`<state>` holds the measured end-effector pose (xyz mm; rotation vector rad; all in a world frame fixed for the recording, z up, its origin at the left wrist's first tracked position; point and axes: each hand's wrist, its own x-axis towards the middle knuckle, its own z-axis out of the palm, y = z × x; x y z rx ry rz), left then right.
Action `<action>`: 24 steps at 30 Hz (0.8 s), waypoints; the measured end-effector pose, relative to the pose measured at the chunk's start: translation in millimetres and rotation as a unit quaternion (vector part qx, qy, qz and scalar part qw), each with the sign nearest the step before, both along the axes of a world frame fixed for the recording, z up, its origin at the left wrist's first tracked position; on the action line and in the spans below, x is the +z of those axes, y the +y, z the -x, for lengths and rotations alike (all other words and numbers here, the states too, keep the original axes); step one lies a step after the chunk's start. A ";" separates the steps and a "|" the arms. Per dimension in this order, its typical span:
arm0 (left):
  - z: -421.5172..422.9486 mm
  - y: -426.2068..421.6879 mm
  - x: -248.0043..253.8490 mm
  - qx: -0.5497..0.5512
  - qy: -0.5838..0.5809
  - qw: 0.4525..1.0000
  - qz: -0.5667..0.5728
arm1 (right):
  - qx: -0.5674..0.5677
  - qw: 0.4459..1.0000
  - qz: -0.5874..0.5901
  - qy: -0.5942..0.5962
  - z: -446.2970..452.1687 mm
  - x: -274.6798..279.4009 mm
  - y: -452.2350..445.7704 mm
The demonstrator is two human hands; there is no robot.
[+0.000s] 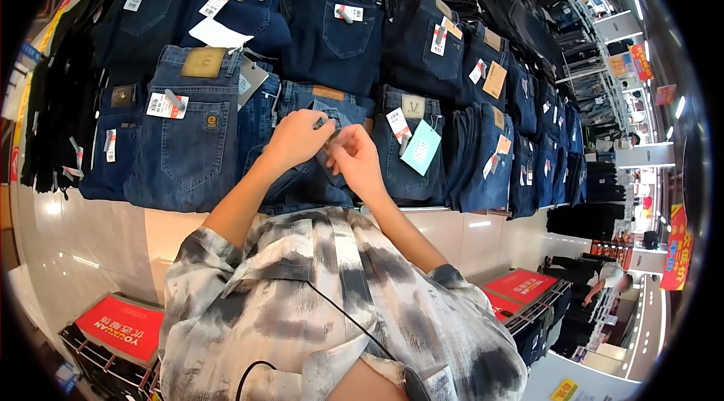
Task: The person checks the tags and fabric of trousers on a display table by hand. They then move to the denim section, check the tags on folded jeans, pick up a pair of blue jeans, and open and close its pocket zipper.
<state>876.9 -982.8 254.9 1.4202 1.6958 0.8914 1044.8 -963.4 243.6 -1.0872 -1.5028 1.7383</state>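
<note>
My left hand (299, 137) is closed in a pinch above a folded pair of blue jeans (302, 182) with a brown waistband patch. A small dark piece shows at its fingertips, too small to name. Close against it, my right hand (354, 158) has its fingers curled together, slightly blurred; what they hold is hidden. A greyish flap, perhaps a tag, lies just beyond the fingertips. Left of my hands are folded jeans (192, 152) with a tan patch and a white-and-red price tag (167, 105). To the right, another pair (407, 175) carries a mint-green tag (421, 148).
More folded jeans (332, 39) fill the rows behind, most with price tags and grey security pins. Black trousers (64, 114) hang at the left. Racks with red signs (121, 328) stand behind me on both sides. A person (603, 280) is farther off at the right.
</note>
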 end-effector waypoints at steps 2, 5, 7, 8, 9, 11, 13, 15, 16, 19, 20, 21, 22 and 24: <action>-3.1 -4.0 -1.0 0.009 -0.003 1.000 -0.007 | 0.029 0.999 -0.005 -0.014 -4.3 2.0 6.9; -6.4 -6.0 -0.2 0.020 -0.017 0.999 0.025 | 0.036 0.996 -0.066 -0.050 -5.4 3.6 8.0; -7.8 -5.6 9.1 0.022 -0.020 0.995 0.100 | 0.021 0.993 -0.104 -0.060 -4.4 8.0 5.3; -8.3 -4.4 8.4 0.025 -0.035 0.995 0.093 | 0.012 0.992 -0.113 -0.055 -2.2 12.3 2.1; -8.5 -2.1 6.1 0.028 -0.050 0.995 0.087 | 0.003 0.991 -0.122 -0.050 0.1 16.0 -0.3; -9.2 2.0 -3.0 0.030 -0.094 0.993 0.059 | 0.003 0.995 -0.089 -0.055 3.1 21.6 -3.9; -11.1 5.0 -17.5 0.028 -0.149 0.988 0.016 | 0.005 0.999 -0.038 -0.032 2.2 17.6 -5.4; -13.7 4.8 -27.3 0.027 -0.179 0.984 -0.007 | 0.006 0.999 0.030 0.021 -1.6 5.7 -3.5; -15.0 4.2 -30.6 0.027 -0.193 0.981 -0.018 | 0.013 0.999 0.047 0.022 -4.0 5.4 -2.8; -17.5 0.4 -31.7 0.042 -0.170 0.984 -0.047 | 0.030 0.996 0.077 0.023 -7.2 6.3 -2.3; -18.4 -1.0 -31.5 0.047 -0.166 0.983 -0.054 | 0.033 0.997 0.072 0.019 -7.2 4.2 -2.2; -19.0 -2.3 -32.3 0.054 -0.168 0.983 -0.056 | 0.036 0.997 0.068 0.014 -7.2 2.7 -2.4; -19.1 -3.5 -33.2 0.062 -0.169 0.982 -0.058 | 0.034 0.998 0.051 0.001 -6.8 2.5 -2.5; -18.8 -5.3 -31.5 0.086 -0.181 0.977 -0.077 | 0.031 0.999 0.018 -0.026 -5.8 2.6 -2.8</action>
